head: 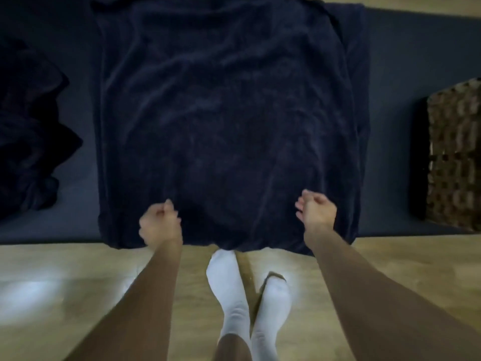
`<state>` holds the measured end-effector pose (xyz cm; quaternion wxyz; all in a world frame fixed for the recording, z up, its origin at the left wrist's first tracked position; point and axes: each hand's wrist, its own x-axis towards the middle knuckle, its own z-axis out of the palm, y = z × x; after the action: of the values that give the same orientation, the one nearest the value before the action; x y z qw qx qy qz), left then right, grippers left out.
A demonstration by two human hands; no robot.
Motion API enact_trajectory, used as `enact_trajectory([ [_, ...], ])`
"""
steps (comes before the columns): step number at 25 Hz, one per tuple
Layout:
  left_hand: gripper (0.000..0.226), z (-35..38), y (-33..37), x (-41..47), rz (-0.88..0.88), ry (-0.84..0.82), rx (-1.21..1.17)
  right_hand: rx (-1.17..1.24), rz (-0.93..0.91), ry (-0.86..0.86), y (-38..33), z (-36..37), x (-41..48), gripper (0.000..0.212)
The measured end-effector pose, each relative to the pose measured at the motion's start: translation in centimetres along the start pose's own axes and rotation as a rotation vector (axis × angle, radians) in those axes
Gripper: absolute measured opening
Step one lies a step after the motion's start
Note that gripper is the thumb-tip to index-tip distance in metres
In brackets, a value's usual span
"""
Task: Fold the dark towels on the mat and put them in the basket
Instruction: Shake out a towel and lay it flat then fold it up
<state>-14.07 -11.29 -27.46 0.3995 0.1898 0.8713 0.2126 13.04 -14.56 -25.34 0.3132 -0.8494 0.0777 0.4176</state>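
Head view, only one feed. No brands, labels or readable text anywhere I can see.

Counts: one spread dark towel [229, 121], one crumpled dark pile [28, 131], one basket [455, 155], one mat [395, 74], two hands, two white socks [229, 282].

The spread towel lies flat across the middle of the mat, creased. Its near edge hangs over the mat's front edge onto the wood floor [52, 282], and it covers the toe of the forward sock. A second layer or edge shows along its right side; I can't tell if that's a fold or another towel underneath.

The crumpled pile sits on the mat at the left, apart from the spread towel. I can't tell how many towels are in it.

The basket is woven, brown, at the right edge of frame, on the mat, well apart from the spread towel. Partly cropped, inside not visible.

My left hand [160, 221] is over the near left part of the spread towel, fingers curled into a loose fist. Blurred, so I can't tell whether it's pinching cloth.

My right hand [316, 209] is over the near right part, fingers curled inward, a few tips showing on its left side. Same problem: I can't tell if there's fabric in it.

Both forearms are bare.
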Motion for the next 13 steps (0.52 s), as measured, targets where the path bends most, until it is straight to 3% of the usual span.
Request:
enact_trajectory([
  [4, 0.021, -2.4, -5.8, -1.2, -0.364, -0.024, -0.134, -0.042, 0.187, 0.048, 6.0, -4.0, -0.3, 0.013],
  [6, 0.023, -3.2, -6.4, -0.7, -0.409, -0.051, -0.265, 0.035, 0.265, 0.071, 7.5, -5.2, 0.0, 0.023],
  [10, 0.06, -3.0, -8.1, 2.0, -0.444, -0.174, -0.476, 0.263, 0.389, 0.024, 10.6, -6.5, 0.9, 0.037],
  [13, 0.063, -2.5, -9.3, 2.4, -0.48, -0.205, -0.629, 0.452, 0.394, -0.05, 12.7, -6.4, 2.0, 0.065],
])
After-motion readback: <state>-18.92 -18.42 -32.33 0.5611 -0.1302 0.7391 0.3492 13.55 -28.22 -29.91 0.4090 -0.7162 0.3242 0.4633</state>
